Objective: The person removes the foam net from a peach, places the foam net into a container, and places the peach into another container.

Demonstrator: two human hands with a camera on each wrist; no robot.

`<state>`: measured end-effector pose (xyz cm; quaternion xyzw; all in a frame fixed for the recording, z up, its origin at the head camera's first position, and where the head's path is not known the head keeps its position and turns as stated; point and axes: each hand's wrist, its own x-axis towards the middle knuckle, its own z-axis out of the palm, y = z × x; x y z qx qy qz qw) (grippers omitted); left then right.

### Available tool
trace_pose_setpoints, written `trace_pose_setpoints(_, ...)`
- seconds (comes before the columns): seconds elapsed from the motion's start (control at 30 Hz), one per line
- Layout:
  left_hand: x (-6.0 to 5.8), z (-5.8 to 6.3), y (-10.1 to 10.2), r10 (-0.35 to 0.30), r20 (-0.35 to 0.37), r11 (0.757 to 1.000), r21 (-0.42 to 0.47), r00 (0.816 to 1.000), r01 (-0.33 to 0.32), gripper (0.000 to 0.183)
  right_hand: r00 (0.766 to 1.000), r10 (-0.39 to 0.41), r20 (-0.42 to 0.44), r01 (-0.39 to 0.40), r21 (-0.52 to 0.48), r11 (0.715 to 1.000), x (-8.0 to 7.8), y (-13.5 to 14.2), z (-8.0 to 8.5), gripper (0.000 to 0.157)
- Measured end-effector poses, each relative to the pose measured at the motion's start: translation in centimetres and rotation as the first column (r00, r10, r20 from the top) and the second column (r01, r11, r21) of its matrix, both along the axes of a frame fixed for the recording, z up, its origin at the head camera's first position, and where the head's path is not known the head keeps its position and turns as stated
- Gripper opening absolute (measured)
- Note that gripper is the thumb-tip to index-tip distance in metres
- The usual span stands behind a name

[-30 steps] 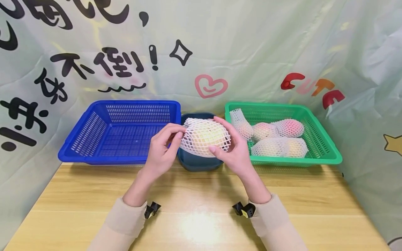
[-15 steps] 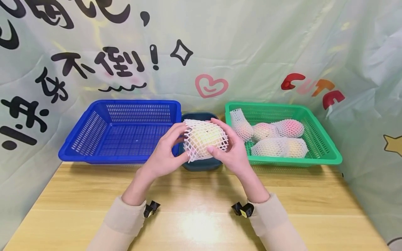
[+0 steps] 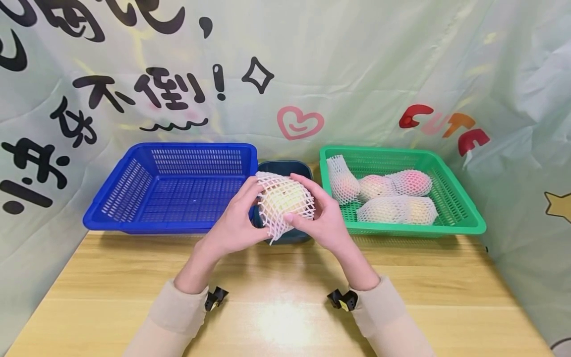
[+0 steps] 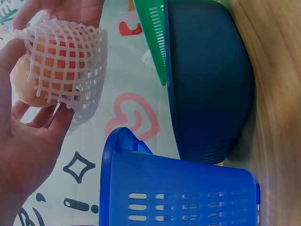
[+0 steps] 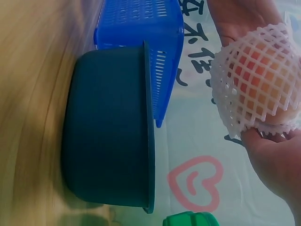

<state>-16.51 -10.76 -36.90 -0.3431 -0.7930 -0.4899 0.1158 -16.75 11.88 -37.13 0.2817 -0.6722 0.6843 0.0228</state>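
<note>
Both hands hold a round yellow and red fruit [image 4: 26, 82] in a white foam net sleeve [image 3: 287, 198], over the dark teal bin [image 3: 298, 167]. My left hand [image 3: 236, 218] grips the sleeve from the left, fingers at its upper edge and thumb at its lower edge. From the right, my right hand [image 3: 322, 218] cups the fruit, with the thumb across the front of the net and the fingers behind it. A pointed end of the sleeve hangs down near the left thumb. Part of the fruit's skin shows bare beyond the net in the left wrist view.
A blue plastic basket [image 3: 169, 229] with slotted walls stands left of the bin. On the right, a green basket [image 3: 464, 228] holds several fruits in foam nets [image 3: 412, 182]. All stand on a wooden table [image 3: 285, 297] before a printed cloth [image 3: 357, 74].
My left hand has gone from pinching the net's left end to spreading round its edge. The fruit has shifted slightly left and down, and the sleeve's loose end now points downward.
</note>
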Motion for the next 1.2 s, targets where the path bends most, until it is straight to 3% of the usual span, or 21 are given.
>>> trace_pose_setpoints(0.37, -0.3, -0.1, -0.4, 0.022, -0.072, 0.998, 0.061, 0.997, -0.017, 0.076, 0.997, -0.009, -0.082, 0.01, 0.013, 1.0, -0.4, 0.5, 0.2, 0.067)
trace_pose_setpoints(0.73, -0.3, 0.2, -1.1, 0.08, -0.086, 0.993, 0.093, 0.993, -0.072, 0.077, 0.985, -0.147, -0.087, 0.138, -0.105, 0.985, -0.6, 0.5, 0.2, 0.042)
trace_pose_setpoints(1.0, -0.3, 0.6, -1.7, 0.129, -0.091, 0.985, 0.125, 0.987, -0.118, 0.079, 0.938, -0.345, 0.026, 0.344, -0.183, 0.921, -0.7, 0.5, 0.2, 0.024)
trace_pose_setpoints(1.13, -0.4, 0.7, -2.3, 0.168, -0.111, 0.98, 0.123, 0.98, -0.154, 0.079, 0.904, -0.414, 0.105, 0.427, -0.224, 0.876, -0.9, 0.6, 0.0, 0.029)
trace_pose_setpoints(1.2, -0.4, 0.8, -3.0, 0.199, -0.116, 0.976, 0.113, 0.973, -0.186, 0.079, 0.893, -0.43, 0.133, 0.45, -0.215, 0.867, -1.1, 0.5, 0.0, 0.029)
